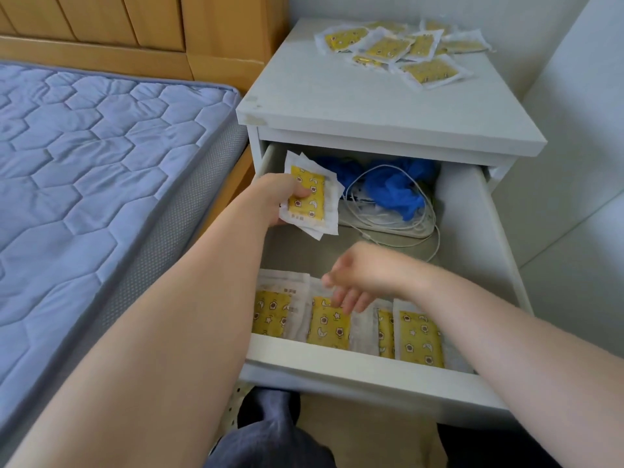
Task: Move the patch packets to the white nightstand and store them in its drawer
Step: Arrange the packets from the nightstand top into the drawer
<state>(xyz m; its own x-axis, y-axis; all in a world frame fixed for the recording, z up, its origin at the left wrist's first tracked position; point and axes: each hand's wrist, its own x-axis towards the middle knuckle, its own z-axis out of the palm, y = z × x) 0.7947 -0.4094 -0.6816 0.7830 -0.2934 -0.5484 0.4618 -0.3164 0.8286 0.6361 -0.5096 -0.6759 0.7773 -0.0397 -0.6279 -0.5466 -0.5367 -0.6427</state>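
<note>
**White nightstand, drawer open: packets part stored**

White nightstand (371, 106) is seen beside a blue quilted mattress (84, 146), w/ its drawer (337, 364) pulled out. A small packet stack (312, 201), yellow-printed, is gripped by the L hand (280, 194), thumb across the front and fingers behind. It is held above the drawer's back-left corner. The R hand (364, 275) is blurred. Its fingers are pointed down and loosely bent, w/ tips at the top edge of the 2nd packet from the left in a row (329, 324) stood along the drawer's front wall. Whether that packet is pinched or only touched can't be told. Four packets are counted in the row, upright or leaning, overlapped at the edges. More packets, approx. ten, are spread in a loose pile (398, 49) at the back-right of the nightstand top, some overlapped. At the drawer's back, crumpled blue plastic (391, 190) and a coiled white cable (405, 224) are seen, apart from the row. A wooden headboard (135, 25) is seen behind the mattress.
</note>
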